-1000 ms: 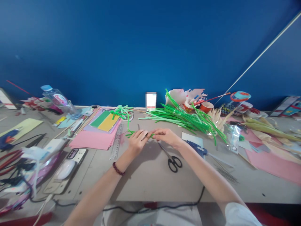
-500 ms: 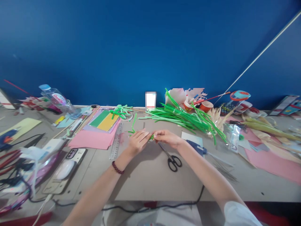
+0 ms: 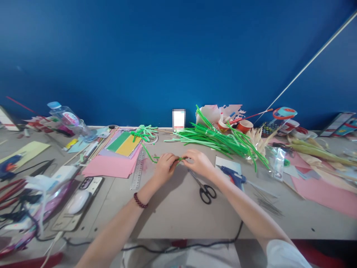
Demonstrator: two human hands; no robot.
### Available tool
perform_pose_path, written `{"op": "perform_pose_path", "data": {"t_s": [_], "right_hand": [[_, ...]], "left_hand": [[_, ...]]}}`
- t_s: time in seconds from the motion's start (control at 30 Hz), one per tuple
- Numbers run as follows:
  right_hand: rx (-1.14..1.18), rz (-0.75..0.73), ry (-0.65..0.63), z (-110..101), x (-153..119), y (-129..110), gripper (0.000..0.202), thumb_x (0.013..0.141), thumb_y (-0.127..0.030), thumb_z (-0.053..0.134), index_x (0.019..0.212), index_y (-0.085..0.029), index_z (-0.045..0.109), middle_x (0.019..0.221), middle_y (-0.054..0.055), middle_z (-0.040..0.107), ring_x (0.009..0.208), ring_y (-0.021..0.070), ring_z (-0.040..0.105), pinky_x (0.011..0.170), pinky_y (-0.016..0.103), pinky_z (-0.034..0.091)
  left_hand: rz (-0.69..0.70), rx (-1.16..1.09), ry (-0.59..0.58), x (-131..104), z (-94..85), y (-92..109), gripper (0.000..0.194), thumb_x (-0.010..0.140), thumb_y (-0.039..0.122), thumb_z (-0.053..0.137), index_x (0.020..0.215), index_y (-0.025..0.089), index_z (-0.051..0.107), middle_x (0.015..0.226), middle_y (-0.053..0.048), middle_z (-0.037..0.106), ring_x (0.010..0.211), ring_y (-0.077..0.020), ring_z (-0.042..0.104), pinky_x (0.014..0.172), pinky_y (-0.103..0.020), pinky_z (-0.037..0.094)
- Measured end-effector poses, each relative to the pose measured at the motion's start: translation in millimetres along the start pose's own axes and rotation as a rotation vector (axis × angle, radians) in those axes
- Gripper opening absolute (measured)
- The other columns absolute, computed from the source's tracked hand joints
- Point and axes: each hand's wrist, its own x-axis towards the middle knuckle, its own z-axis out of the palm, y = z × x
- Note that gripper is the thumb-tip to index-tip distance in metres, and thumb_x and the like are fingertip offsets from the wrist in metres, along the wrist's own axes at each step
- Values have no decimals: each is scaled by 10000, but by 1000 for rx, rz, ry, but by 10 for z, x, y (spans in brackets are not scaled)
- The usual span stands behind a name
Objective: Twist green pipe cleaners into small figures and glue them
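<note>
Both hands meet near the middle of the table, fingers closed on a small twisted green pipe cleaner (image 3: 180, 159). My left hand (image 3: 166, 165) wears a dark red bead bracelet at the wrist and pinches the piece from the left. From the right, my right hand (image 3: 198, 162) grips its other end between thumb and fingers. A bent green stem (image 3: 149, 153) sticks out to the left, beyond my left hand, over the ruler's top end. Black-handled scissors (image 3: 206, 191) lie just below my right hand.
A pile of green pipe cleaners (image 3: 217, 137) lies at the back right, a blue glue gun (image 3: 234, 176) right of the scissors. To the left are a clear ruler (image 3: 137, 169), pink paper (image 3: 111, 166), a phone (image 3: 71, 217) and a bottle (image 3: 67, 117). A black cable runs along the front edge.
The bent green stem beside my left hand has swung left and down. My left fingers have curled more around the piece, and my right hand has moved slightly up.
</note>
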Motion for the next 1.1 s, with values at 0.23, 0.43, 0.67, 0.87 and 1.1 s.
{"op": "perform_pose_path", "data": {"t_s": [0.23, 0.43, 0.67, 0.87, 1.1], "right_hand": [[-404, -275, 7, 22, -18, 23, 187, 894, -164, 465, 786, -172, 619, 760, 70, 620, 787, 184, 544, 675, 285, 379], [-409, -386, 10, 29, -46, 26, 293, 937, -144, 348, 886, -152, 636, 790, 98, 639, 777, 187, 552, 675, 307, 407], [102, -108, 147, 77, -32, 10, 176, 894, -218, 464, 904, -185, 636, 896, 87, 665, 852, 188, 597, 758, 325, 479], [750, 337, 138, 75, 18, -22, 226, 728, -348, 681, 842, -171, 598, 799, 37, 643, 698, 149, 620, 649, 281, 516], [642, 200, 232, 156, -27, -135, 131, 752, -297, 656, 809, -179, 655, 848, 48, 639, 739, 149, 619, 674, 270, 523]], "left_hand": [[-39, -8, 0, -17, 0, 52, 211, 900, 266, 444, 853, 171, 627, 737, -48, 605, 715, -163, 547, 672, -296, 387], [-213, -233, 37, 11, -53, 134, 208, 877, 285, 483, 813, 180, 651, 705, -36, 603, 684, -151, 543, 671, -283, 394], [-338, -484, 164, 13, -52, 197, 144, 828, 266, 566, 834, 183, 684, 762, -45, 632, 733, -154, 569, 702, -284, 433], [-409, -708, 319, 30, -7, 135, 138, 790, 295, 630, 863, 201, 700, 914, -66, 634, 893, -172, 583, 823, -325, 457], [-460, -947, 318, 10, 76, 55, 169, 713, 346, 713, 816, 211, 716, 846, -39, 594, 819, -152, 564, 698, -276, 470]]}}
